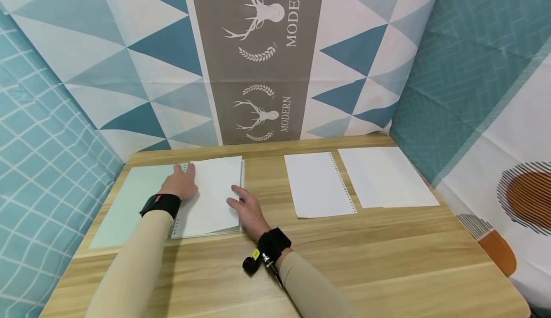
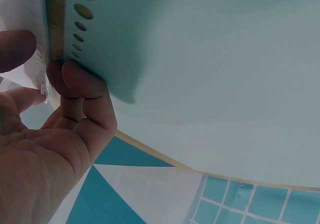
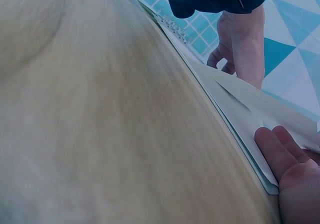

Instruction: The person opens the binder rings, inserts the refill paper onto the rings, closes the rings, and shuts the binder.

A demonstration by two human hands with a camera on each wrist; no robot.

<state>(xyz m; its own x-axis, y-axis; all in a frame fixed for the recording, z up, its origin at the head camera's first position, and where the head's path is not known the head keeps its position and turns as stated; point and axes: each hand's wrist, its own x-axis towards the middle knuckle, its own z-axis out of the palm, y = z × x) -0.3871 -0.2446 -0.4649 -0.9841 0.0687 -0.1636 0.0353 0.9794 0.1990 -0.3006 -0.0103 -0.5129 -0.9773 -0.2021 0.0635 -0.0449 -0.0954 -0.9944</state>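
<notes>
Our two hands stand apart at opposite sides of the white paper stack (image 1: 213, 198), which lies on the left part of the wooden surface (image 1: 344, 265), just right of the pale green cover leaf (image 1: 129, 203). The left hand (image 1: 180, 184) is at the far end of the punched edge, several fingers bent by the holes; we cannot tell whether it pinches any paper. The right hand (image 1: 251, 215) touches the stack's outer edge with loosely spread fingers, clamped on nothing that we can see. Near its lower right corner the sheets part slightly, one riding above the rest.

To square the sheets well, we think it best to steady the punched edge, check that its holes line up, then nudge the outer edge inward with flat, light fingertips. Pushing hard would likely buckle the thin paper, so we should ease the parted corner down first. The single punched sheet (image 1: 318, 184) and the overlapping sheets (image 1: 383, 177) lie well apart to the right.
</notes>
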